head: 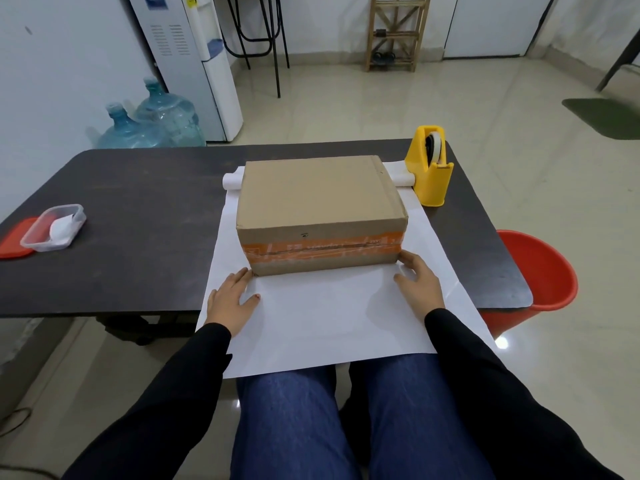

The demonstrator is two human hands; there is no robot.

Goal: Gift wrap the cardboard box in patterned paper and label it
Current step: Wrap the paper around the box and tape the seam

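One dark worktop (pixel 138 202) carries everything in use. A sheet of paper (pixel 329 317) lies across its middle, white face up. The far end is rolled behind the box, and the near end hangs over the worktop's edge toward the lap. The cardboard box (pixel 318 195) sits on the far half of the sheet, closed, with a band of orange tape along its near side. A red bucket (pixel 540 271) stands on the floor just beyond the worktop's right corner. A yellow tape dispenser (pixel 429 168) stands beside the box's far right corner, on the end of the roll. A clear container (pixel 53 228) and its red lid (pixel 14 239) lie well apart at the left.

The left hand (pixel 230 299) and right hand (pixel 420 285) rest flat on the paper, one at each near corner of the box. The fingers (pixel 242 275) are straight and spread, gripping nothing, with their tips at the box's lower edge.

The step appears to be setting the box and flattening the sheet before the near flap is raised. To do this well, the box sides should run parallel to the paper's edges, with equal margins left and right. The sheet should be pressed outward from the box to clear any wrinkles. The flap can then be lifted taut against the near side, so the crease forms exactly at the lower edge.
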